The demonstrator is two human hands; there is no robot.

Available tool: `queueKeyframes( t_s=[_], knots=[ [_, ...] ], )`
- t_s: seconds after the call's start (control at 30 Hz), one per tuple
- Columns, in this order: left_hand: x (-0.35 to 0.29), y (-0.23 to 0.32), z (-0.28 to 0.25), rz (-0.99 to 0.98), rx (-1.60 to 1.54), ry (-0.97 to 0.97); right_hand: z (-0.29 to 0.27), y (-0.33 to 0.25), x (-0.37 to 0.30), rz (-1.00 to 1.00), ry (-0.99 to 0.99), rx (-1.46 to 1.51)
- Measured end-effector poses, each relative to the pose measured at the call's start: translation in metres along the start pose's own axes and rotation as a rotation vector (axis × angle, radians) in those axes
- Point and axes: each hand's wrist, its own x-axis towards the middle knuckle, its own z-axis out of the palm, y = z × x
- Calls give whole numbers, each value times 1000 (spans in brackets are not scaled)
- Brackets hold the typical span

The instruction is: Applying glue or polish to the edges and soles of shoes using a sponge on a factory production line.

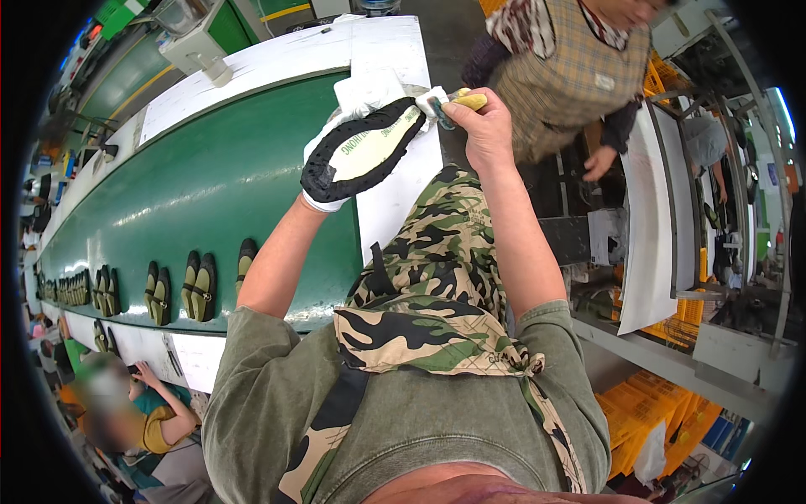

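Black-fabric-edged, cream-soled shoe, probably light and flexible, best cupped underneath, sits gripped over the white-gloved left hand; the bare right hand pinches a yellow-handled tool.

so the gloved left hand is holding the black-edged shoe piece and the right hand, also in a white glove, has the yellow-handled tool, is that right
Not quite: the right hand is bare, as the head view shows. The gloved left hand does hold the black-edged shoe piece, and the right has the yellow-handled tool.
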Motion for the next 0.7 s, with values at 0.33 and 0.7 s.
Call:
queueKeyframes(
  t_s=[0.33, 0.7],
  knots=[
    [-19, -52, -10, -242, -1194, 224, 36, -1, -2, 6, -75, -53],
    [-11, -35, -4, 157, 251, 414, 71, -31, -32, 111, -153, 32]
  ],
)
